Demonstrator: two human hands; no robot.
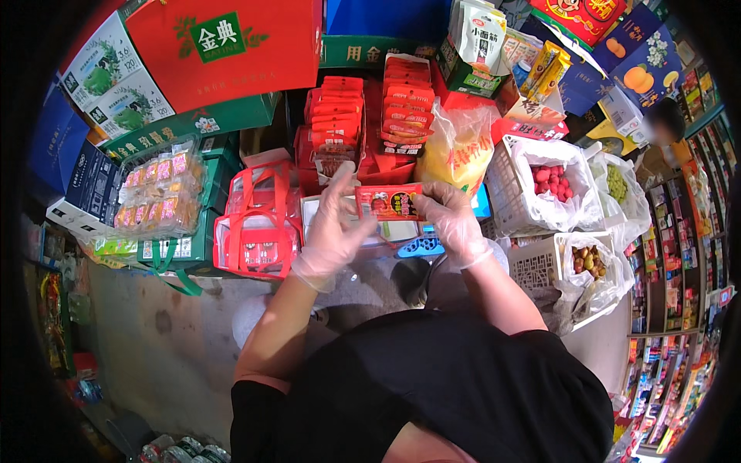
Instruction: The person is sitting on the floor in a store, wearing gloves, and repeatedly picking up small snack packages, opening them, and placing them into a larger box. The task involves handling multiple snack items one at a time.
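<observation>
My right hand, in a clear plastic glove, pinches the right end of a small red snack packet. The packet lies flat to my view and bears printing. My left hand, also gloved, is raised at the packet's left end with its fingers apart; whether a fingertip touches the packet I cannot tell. Just beyond the hands stands a display box of upright red packets, and right of it a second row of red packets. Beneath the held packet is a pale open box, partly hidden.
Left are a red-handled clear gift bag and a clamshell of wrapped pastries. A yellow-filled plastic bag sits right of the packets. White baskets with fruit stand at the right, before stocked shelves. Large red carton rises behind.
</observation>
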